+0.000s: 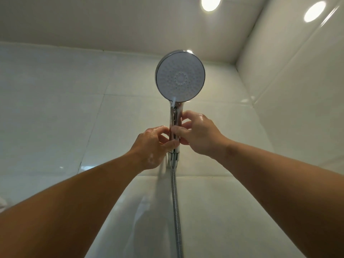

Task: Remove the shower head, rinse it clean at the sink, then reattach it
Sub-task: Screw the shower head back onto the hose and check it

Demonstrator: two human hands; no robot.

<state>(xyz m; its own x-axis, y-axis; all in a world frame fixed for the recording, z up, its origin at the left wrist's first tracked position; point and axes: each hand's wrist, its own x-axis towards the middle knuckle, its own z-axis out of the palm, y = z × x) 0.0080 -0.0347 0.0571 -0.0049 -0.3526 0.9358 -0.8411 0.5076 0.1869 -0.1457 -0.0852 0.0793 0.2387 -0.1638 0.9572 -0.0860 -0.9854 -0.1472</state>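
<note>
The round chrome shower head [180, 76] faces me from high on the tiled wall, its white nozzle face towards the camera. Its chrome handle runs down into a wall bracket [172, 159], and a ribbed metal hose [176, 205] hangs from the bottom. My left hand [150, 144] pinches the lower handle from the left, just above the bracket. My right hand [199, 133] grips the handle from the right, slightly higher, thumb across the front. Both hands look wet.
Glossy white wall tiles [55, 108] fill the view, meeting a side wall [297, 90] in a corner at the right. Two round ceiling lights [210, 2] glow at the top. A small white object [2, 203] shows at the left edge.
</note>
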